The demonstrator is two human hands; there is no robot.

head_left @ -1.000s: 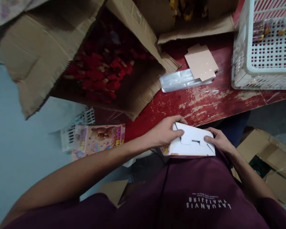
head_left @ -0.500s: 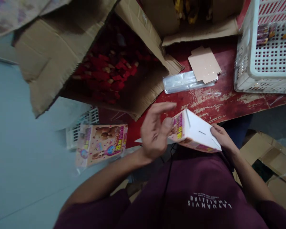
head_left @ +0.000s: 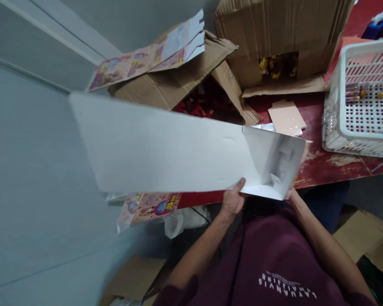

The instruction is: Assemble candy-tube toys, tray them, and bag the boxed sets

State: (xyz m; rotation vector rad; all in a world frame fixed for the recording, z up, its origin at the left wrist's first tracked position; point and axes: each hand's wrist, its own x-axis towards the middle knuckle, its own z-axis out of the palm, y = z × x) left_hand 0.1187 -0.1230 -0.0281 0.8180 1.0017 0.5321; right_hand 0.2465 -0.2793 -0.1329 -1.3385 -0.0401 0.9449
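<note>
A paperboard display box [head_left: 175,157] lies across both hands with its plain white inside facing up. Its long flat panel stretches far to the left, and the folded box part with raised sides is at the right end. My left hand [head_left: 233,202] grips the near edge where panel and box part meet, thumb on top. At the right end, my right hand [head_left: 292,195] holds the box's near corner; its fingers are mostly hidden behind the board. A packaged printed box [head_left: 151,208] with pink and purple lettering is partly covered by the white panel.
Behind is a cardboard carton [head_left: 166,87] of red items, with flat printed sheets [head_left: 147,57] on its flap. Another carton [head_left: 284,32] shows yellow pieces. Light cards [head_left: 287,118] lie on the red table [head_left: 335,163], beside a white plastic basket [head_left: 333,123] at right.
The box has turned from its closed white face to its open inside, and its long panel now extends leftward. My left hand, open before, now grips the edge. The view has shifted.
</note>
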